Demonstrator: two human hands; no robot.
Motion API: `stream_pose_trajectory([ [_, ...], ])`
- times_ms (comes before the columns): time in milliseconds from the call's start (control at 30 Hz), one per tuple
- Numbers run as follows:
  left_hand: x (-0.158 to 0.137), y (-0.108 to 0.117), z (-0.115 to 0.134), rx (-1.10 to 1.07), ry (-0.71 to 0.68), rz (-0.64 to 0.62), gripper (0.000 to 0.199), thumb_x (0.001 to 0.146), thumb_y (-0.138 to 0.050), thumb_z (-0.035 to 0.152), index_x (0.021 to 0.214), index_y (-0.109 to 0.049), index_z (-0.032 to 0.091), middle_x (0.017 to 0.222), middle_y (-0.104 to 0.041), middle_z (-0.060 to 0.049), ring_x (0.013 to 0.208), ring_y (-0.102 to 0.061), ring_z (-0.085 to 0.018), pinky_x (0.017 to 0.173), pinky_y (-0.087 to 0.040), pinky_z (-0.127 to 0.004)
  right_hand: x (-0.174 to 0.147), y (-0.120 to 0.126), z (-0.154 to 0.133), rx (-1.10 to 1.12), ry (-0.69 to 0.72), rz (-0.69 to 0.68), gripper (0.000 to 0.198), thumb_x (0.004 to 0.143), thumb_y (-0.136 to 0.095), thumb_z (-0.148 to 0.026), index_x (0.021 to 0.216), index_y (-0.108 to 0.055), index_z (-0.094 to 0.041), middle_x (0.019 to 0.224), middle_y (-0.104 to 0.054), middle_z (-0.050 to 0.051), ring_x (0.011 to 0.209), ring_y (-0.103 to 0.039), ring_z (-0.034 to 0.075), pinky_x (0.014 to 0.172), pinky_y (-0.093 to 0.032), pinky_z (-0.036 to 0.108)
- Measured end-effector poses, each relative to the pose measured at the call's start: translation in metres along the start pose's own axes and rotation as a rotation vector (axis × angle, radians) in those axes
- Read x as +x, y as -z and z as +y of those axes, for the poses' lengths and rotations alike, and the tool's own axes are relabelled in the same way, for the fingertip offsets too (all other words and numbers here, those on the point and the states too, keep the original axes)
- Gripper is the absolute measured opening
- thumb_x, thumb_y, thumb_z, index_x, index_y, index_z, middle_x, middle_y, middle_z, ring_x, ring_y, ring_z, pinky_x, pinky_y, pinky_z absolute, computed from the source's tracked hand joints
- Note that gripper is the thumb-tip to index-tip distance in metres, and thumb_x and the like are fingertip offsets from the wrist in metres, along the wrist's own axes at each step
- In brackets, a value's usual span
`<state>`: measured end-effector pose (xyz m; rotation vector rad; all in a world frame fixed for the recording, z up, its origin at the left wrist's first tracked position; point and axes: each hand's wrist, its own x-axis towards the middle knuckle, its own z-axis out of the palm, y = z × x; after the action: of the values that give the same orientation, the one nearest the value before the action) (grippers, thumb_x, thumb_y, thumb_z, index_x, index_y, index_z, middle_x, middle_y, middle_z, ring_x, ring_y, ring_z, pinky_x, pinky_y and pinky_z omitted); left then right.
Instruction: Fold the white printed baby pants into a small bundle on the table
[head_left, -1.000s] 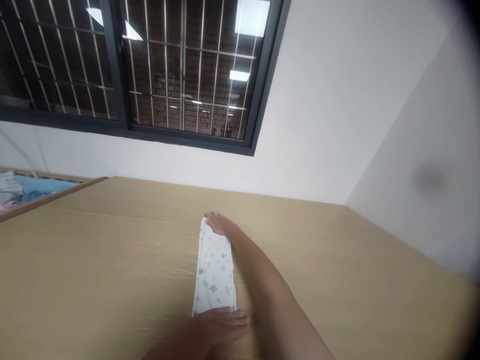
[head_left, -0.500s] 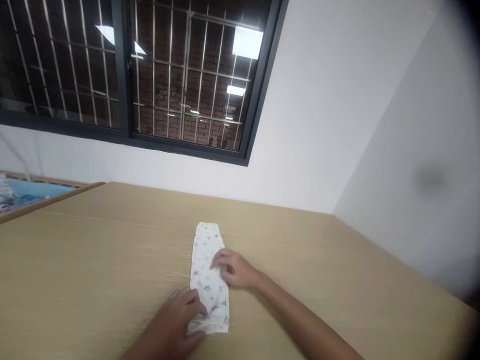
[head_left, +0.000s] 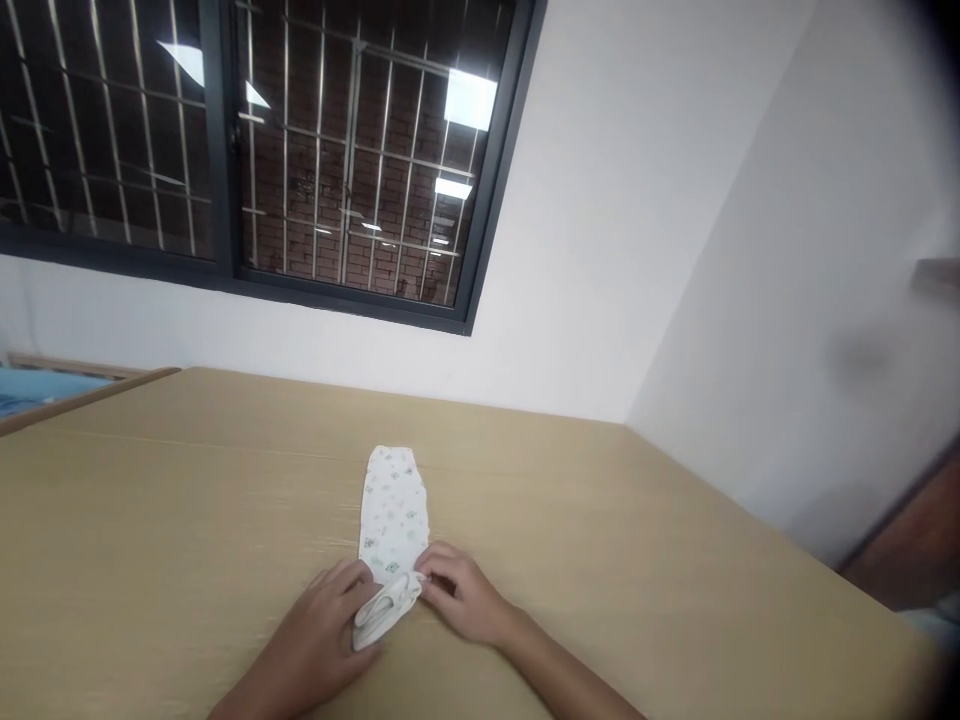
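Observation:
A long, narrow white cloth (head_left: 394, 510) with small green and grey prints lies on the tabletop, its far end flat. The near end is lifted and bent over in layers, its edge facing me. My left hand (head_left: 330, 625) grips the left side of this raised end, thumb below and fingers behind. On the other side, my right hand (head_left: 459, 592) pinches the right corner between thumb and fingertips. Whether the cloth is a garment I cannot tell.
The pale wood-coloured tabletop (head_left: 600, 540) reaches back to a white wall (head_left: 585, 250). A dark-framed window (head_left: 352, 180) with metal bars is set above it. Blue fabric (head_left: 52, 385) shows beyond the table's left edge. A brown surface (head_left: 907, 540) stands far right.
The cloth's near end has gone from lying almost flat to lifted and bent over. My right hand has come down from the cloth's middle to its near right corner. The view has shifted slightly right.

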<state>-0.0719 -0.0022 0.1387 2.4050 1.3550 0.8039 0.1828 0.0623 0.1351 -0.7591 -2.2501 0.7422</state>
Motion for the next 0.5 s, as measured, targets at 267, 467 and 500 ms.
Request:
stream_pose_trajectory([
  [267,0.007,0.016,0.003,-0.11,-0.011,0.003,0.025,0.094,-0.052,0.021,0.104,-0.075,0.027,0.11,-0.079,-0.005,0.105,-0.07,-0.025,0.095,-0.051,-0.034,-0.016,0.003,-0.019,-0.112,0.08,-0.052,0.078,0.067,-0.09,-0.055,0.135,-0.062,-0.03,0.129,-0.064,0.011,0.119,-0.06,0.03,0.103,-0.048,0.043],
  [467,0.012,0.035,0.007,-0.216,-0.005,-0.082,0.026,0.095,-0.053,0.032,0.094,-0.078,0.024,0.1,-0.08,-0.006,0.092,-0.07,-0.024,0.084,-0.051,-0.029,-0.011,-0.009,-0.014,-0.191,0.131,0.091,0.013,0.089,-0.066,-0.026,0.101,-0.072,-0.024,0.099,-0.072,0.007,0.096,-0.063,0.024,0.088,-0.049,0.038],
  [500,0.017,0.037,0.004,-0.231,0.01,-0.076,0.026,0.094,-0.054,0.032,0.096,-0.078,0.024,0.098,-0.08,-0.005,0.089,-0.07,-0.024,0.081,-0.05,-0.028,-0.008,-0.008,-0.011,-0.159,0.115,0.113,0.011,0.09,-0.066,-0.027,0.098,-0.072,-0.023,0.096,-0.072,0.007,0.094,-0.063,0.024,0.086,-0.049,0.036],
])
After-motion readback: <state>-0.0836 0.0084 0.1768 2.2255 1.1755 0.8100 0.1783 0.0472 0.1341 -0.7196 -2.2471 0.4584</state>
